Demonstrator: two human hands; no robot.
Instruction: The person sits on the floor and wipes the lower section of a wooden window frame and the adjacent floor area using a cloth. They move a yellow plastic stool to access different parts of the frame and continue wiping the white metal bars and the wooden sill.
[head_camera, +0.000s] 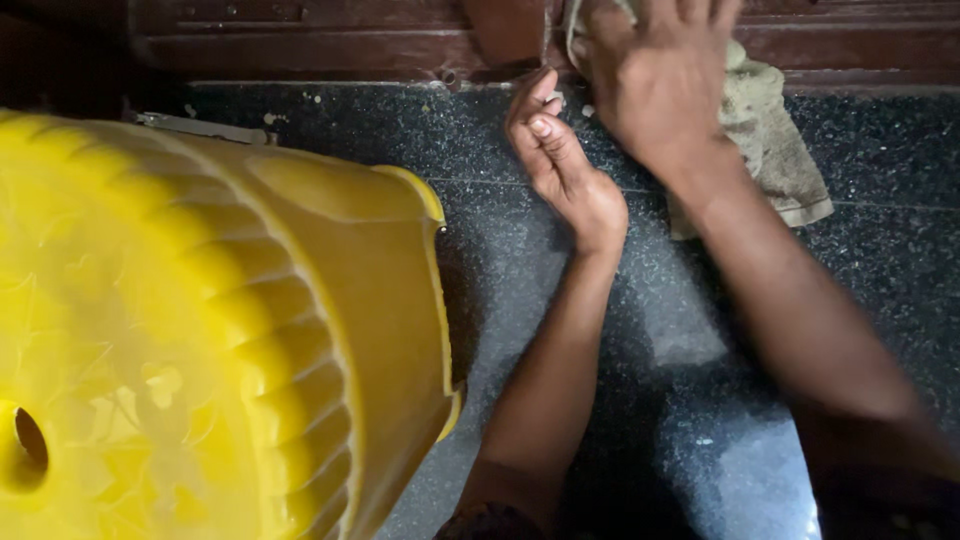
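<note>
My right hand (655, 75) grips a worn beige cloth (775, 150) and presses it against the dark brown wooden frame (330, 40) at the top of the view, where the wood meets the black speckled stone floor (880, 240). The cloth hangs down over the floor to the right of my wrist. My left hand (560, 165) rests on the floor just left of the right one, fingers together and pointing up toward the base of the wood. It holds nothing that I can make out.
A large yellow plastic stool (200, 330), seen from above with a round hole in its seat, fills the left side. Small pale specks lie on the floor along the wood's base.
</note>
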